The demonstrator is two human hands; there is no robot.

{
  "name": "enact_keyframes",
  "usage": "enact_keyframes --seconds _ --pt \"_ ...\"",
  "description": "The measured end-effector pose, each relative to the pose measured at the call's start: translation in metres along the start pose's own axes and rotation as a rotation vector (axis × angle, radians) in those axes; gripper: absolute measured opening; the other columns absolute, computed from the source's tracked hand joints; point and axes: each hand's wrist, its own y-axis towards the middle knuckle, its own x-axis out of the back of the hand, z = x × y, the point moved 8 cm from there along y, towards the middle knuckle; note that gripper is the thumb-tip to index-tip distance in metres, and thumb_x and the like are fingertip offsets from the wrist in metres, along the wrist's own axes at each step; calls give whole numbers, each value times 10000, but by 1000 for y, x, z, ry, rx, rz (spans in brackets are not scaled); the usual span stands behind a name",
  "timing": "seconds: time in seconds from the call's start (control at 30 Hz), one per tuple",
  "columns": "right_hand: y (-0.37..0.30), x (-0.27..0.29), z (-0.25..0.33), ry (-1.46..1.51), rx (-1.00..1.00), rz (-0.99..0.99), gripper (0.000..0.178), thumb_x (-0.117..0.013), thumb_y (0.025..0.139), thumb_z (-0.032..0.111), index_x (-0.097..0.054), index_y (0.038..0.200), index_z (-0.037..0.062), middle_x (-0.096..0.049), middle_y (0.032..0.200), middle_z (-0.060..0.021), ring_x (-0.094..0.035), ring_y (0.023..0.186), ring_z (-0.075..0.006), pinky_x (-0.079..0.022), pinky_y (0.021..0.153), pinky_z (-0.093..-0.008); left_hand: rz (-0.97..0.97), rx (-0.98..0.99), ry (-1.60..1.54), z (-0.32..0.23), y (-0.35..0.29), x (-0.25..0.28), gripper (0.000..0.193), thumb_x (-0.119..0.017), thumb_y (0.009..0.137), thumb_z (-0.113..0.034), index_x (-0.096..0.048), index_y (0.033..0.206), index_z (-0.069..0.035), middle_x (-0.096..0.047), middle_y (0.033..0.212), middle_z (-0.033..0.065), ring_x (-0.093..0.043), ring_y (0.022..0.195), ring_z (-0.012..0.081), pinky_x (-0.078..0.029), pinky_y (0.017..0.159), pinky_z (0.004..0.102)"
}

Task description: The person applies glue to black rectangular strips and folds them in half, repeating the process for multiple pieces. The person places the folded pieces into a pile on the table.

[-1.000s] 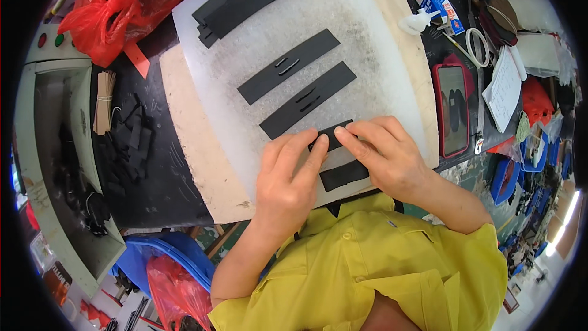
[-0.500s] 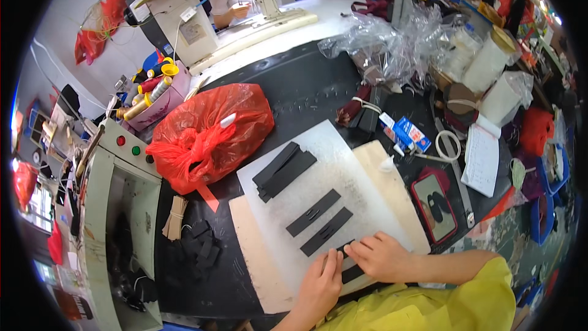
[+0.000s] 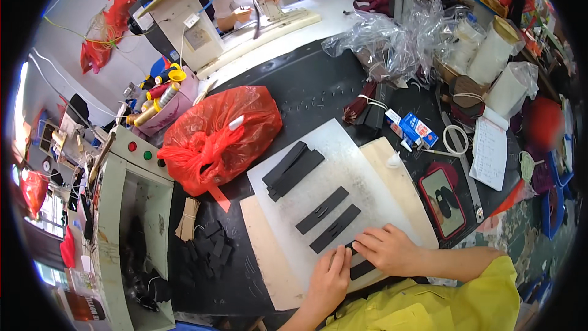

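Both my hands are at the near edge of a white cutting board, fingers closed and almost meeting. My left hand and my right hand pinch a black strip between them, mostly hidden by the fingertips. Under my right hand another dark strip lies on the board. Just beyond my fingers lie two flat black strips with small slits, the nearer strip and the farther strip. Toward the far left corner of the board rests a loose stack of plain black strips.
A beige board sits beneath the white one. Left are a knotted red plastic bag, a tied tan bundle and black scraps. Rightward lie a phone, a metal ruler and a notebook. Behind stands a sewing machine.
My hands keep their pinch at nearly the same spot on the board. The whole view has shifted slightly. At the sewing machine, another person's hand has come up beside the head with a dark strip.
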Motion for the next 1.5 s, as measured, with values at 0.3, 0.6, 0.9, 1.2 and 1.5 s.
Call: enact_keyframes --seconds 0.3,0.6,0.9,1.2,1.5 --pt "2 6 -2 52 -6 -72 342 -618 833 180 -686 1124 16 -639 1176 -68 -590 1094 -221 -453 759 -359 24 2 49 -1 -1 5 389 -630 819 -57 -676 1177 86 -618 1238 177 -603 1097 306 -514 893 402" --pt "19 13 -48 340 -194 -117 333 -694 803 59 -683 1136 49 -655 1095 -68 -616 982 -288 -522 829 -392 -231 275 -153 42 -1 25 377 -649 762 77 -718 1109 -52 -641 1066 127 -605 910 298 -466 785 401" --pt "43 -9 -77 299 -315 -121 315 -755 792 26 -689 1100 44 -622 1060 -77 -577 947 -290 -511 801 -382 -253 459 -105 74 -9 17 370 -796 801 -27 -720 1162 -28 -622 979 106 -537 821 249 -466 711 349" --pt "45 -10 -77 313 -248 -128 279 -749 773 -17 -623 1010 61 -621 1070 -82 -552 979 -318 -469 833 -391 -288 476 -210 79 -6 13 190 -771 787 18 -694 952 -37 -661 928 82 -571 849 267 -455 773 362" --pt "45 -4 -74 403 -347 -81 161 -699 843 30 -660 999 50 -648 888 -85 -621 828 -304 -513 723 -416 -330 617 -349 83 -4 13 214 -732 777 71 -679 958 -31 -655 844 83 -559 698 230 -449 637 334"
